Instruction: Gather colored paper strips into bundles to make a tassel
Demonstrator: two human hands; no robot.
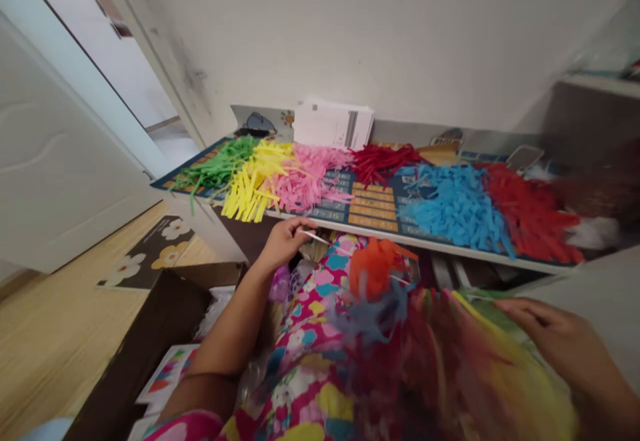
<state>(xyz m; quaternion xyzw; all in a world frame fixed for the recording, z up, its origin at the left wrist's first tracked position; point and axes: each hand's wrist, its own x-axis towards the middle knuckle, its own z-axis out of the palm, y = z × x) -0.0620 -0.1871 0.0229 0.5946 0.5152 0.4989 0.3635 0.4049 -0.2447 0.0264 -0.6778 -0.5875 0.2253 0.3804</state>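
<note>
A white string (320,236) runs from the pinched fingers of my left hand (285,242) toward the right. Bunched on it are an orange-red paper tassel (373,266) and a grey-blue tassel (373,318). More tassel strips (465,361) in dark red, yellow and green hang beside them, smeared by motion. My right hand (555,334) is closed on the string's other side, above the yellow and green strips. These tassels hang in front of a lap in patterned cloth (305,354).
Beyond my hands, a shelf-like tabletop (373,220) carries green (220,164), yellow (255,181), pink (305,178), dark red (383,161), blue (455,204) and red fringed paper (530,211). White labelled packets (333,124) lean behind. An open brown box (135,341) stands left.
</note>
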